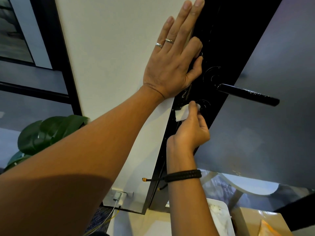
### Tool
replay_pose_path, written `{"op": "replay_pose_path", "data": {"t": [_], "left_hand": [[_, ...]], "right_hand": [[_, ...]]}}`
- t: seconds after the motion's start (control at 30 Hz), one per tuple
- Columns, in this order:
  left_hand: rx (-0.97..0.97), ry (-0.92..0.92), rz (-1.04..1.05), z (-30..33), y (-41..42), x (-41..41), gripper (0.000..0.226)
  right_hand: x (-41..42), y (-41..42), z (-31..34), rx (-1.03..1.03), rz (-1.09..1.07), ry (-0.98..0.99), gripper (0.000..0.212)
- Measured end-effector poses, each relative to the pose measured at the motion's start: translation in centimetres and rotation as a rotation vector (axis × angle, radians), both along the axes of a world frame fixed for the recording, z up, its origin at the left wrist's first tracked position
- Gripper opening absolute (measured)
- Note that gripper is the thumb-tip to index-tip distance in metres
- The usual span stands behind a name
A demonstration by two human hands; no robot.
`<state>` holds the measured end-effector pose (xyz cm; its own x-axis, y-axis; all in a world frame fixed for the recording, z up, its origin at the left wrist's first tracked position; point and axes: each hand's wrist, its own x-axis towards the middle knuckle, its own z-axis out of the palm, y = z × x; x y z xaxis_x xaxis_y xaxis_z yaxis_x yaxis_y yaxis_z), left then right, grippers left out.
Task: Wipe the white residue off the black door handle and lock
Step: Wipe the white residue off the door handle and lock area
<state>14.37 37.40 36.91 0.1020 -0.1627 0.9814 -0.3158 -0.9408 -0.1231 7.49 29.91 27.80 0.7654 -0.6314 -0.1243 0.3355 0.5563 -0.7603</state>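
Note:
A black door handle juts to the right from a tall black lock plate on the door's edge. White streaks show on the handle and around the round rings of the plate. My left hand lies flat and open against the white door, fingers up, thumb resting on the plate. Below the handle, my right hand pinches a small folded white cloth and presses it against the lower round lock ring.
A dark grey door face fills the right side. A green leafy plant stands at lower left. A wall socket with a plugged charger and cables sits low down. Cardboard boxes and a white tray lie at bottom right.

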Motion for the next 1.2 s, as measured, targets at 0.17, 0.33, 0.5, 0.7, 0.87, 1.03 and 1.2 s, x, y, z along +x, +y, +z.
{"op": "replay_pose_path", "data": {"t": [0.17, 0.33, 0.5, 0.7, 0.87, 1.03, 1.2], "left_hand": [[0.003, 0.002, -0.053, 0.0, 0.0, -0.1, 0.024], [0.002, 0.001, -0.08, 0.0, 0.1, -0.3, 0.017], [0.001, -0.004, -0.078, -0.1, 0.0, -0.3, 0.018], [-0.003, 0.007, -0.078, 0.1, 0.0, -0.3, 0.023], [-0.002, 0.005, -0.068, -0.1, 0.0, -0.3, 0.021], [-0.006, 0.007, -0.042, 0.0, 0.0, -0.3, 0.035], [0.008, 0.018, -0.08, 0.0, 0.1, -0.4, 0.019]], "right_hand": [[0.1, 0.2, -0.1, 0.076, -0.025, 0.008, 0.006], [0.1, -0.2, -1.7, 0.075, -0.056, 0.035, 0.014], [0.4, -0.6, -1.7, 0.014, -0.068, 0.03, 0.012], [0.2, -1.6, -2.7, 0.007, -0.032, 0.038, 0.005], [0.1, -2.0, -4.7, -0.092, -0.048, 0.06, 0.008], [1.2, -1.7, -4.2, -0.229, -0.03, 0.027, 0.014], [-0.6, -4.8, -5.7, -0.421, -0.229, 0.039, 0.01]]}}
